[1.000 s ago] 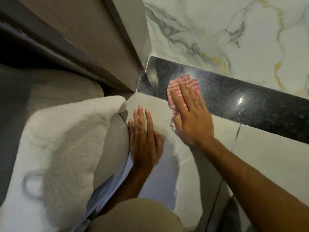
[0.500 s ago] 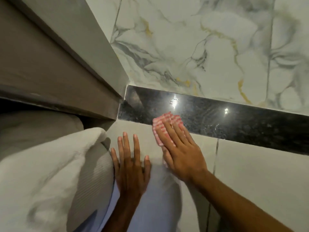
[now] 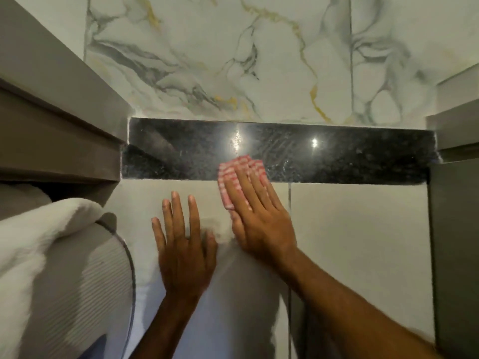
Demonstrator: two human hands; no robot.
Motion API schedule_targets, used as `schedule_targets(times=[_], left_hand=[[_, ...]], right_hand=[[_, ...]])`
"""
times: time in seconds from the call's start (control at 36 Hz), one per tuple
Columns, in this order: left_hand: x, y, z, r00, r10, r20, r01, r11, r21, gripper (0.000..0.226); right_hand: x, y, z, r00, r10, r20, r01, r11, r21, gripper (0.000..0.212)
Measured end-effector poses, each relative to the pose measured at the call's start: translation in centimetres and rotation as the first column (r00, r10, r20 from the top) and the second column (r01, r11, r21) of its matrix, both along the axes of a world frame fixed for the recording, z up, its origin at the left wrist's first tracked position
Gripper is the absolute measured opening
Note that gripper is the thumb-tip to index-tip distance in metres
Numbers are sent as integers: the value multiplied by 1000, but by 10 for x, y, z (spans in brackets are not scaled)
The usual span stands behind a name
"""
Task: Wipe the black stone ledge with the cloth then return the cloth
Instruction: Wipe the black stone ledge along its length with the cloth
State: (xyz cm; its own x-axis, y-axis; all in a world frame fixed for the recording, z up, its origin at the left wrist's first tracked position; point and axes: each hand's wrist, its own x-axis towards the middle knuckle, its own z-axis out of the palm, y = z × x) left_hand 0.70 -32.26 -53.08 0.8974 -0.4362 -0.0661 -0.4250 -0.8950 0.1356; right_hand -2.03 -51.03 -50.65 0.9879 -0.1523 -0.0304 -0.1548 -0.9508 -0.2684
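The black stone ledge (image 3: pixel 171 154) runs as a glossy speckled strip across the middle of the view, between a grey panel at the left and another at the right. A pink-and-white checked cloth (image 3: pixel 239 164) lies on its front edge, near the middle. My right hand (image 3: pixel 256 211) presses flat on the cloth, fingers spread over it. My left hand (image 3: pixel 181 244) rests flat and empty on the pale tile below the ledge, left of the right hand.
A marble wall with grey and gold veins (image 3: pixel 233 60) rises behind the ledge. A white towel (image 3: pixel 33 234) lies over a ribbed grey object (image 3: pixel 85 275) at the lower left. Grey cabinet panels stand at the left (image 3: pixel 51 130) and right (image 3: pixel 453 229).
My right hand has slid the cloth rightward along the ledge, away from the left corner. The view has swung up and right, so the whole ledge now shows. My left hand stays flat on the tile.
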Motion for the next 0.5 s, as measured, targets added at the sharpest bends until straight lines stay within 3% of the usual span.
schedule_targets(times=[0.11,0.22,0.28,0.33,0.42,0.5], left_hand=[[-5,-29,-3,986,-162,-32,159,985,-70,71],[-3,-51,-10,963,-268,-18,266,961,-83,71],[-1,-52,-13,960,-279,13,279,958,-65,71],[1,-52,-13,956,-291,23,292,955,-55,71],[2,-53,-8,957,-291,19,291,955,-53,71],[2,-55,-4,957,-288,-17,287,956,-53,72]], right_hand=[[-24,-51,2,979,-184,-88,178,981,-77,72],[29,-75,2,891,-453,22,453,887,-88,70],[58,-70,-1,915,-400,51,403,912,-75,68],[63,-60,-3,970,-239,35,241,970,-44,68],[18,-47,-3,999,-45,10,45,998,-32,66],[-40,-56,0,965,-258,-39,255,965,-67,67]])
